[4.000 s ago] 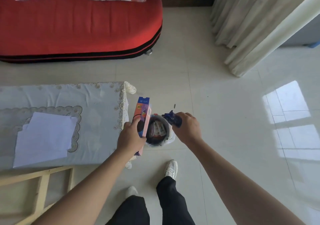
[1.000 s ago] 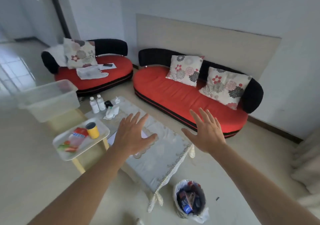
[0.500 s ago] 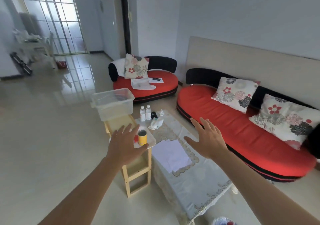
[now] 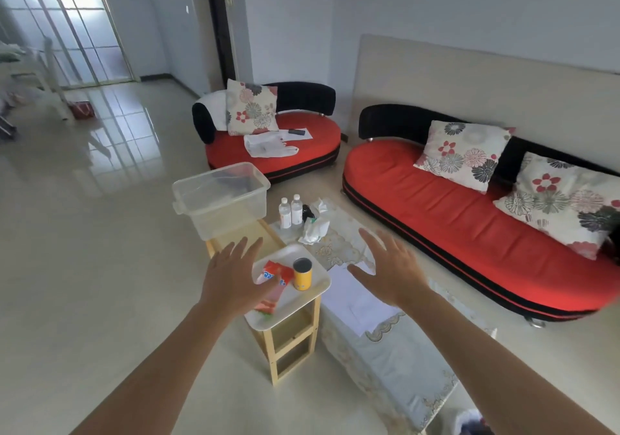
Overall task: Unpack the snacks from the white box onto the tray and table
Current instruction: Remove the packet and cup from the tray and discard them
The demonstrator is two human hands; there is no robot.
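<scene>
A person's two bare arms reach forward into a living room, both hands spread flat with fingers apart and grasping nothing. The left hand (image 4: 235, 278) hovers at about 7 o'clock from the frame's centre, in front of the near-left part of a white tray (image 4: 317, 288). The right hand (image 4: 389, 268) hovers at about 5 o'clock, over a pale cloth-covered worktop (image 4: 396, 364). The tray sits on a small wooden stand (image 4: 292, 344) just beside the worktop's left edge. On the tray stands a yellow can (image 4: 302, 273), upright, with a red snack pack (image 4: 276, 275) lying just beside it at its 9 o'clock, partly hidden by the left hand. At 11 o'clock from the tray, on the far end of the same stand, rests a clear plastic box (image 4: 221, 196); what it contains cannot be made out. On the worktop, white paper sheets (image 4: 355, 304) lie below the right hand, and at the far end, toward 12 o'clock, stand two small bottles (image 4: 290, 211) side by side with crumpled tissues (image 4: 315, 226) near them. Beyond the worktop are two red sofas with black backs: a long sofa (image 4: 453, 210) at 3 o'clock bearing floral cushions (image 4: 464, 154), and a short sofa (image 4: 275, 146) at 12 o'clock with one cushion and some papers on its seat. The floor (image 4: 84, 233) is glossy pale tile.
</scene>
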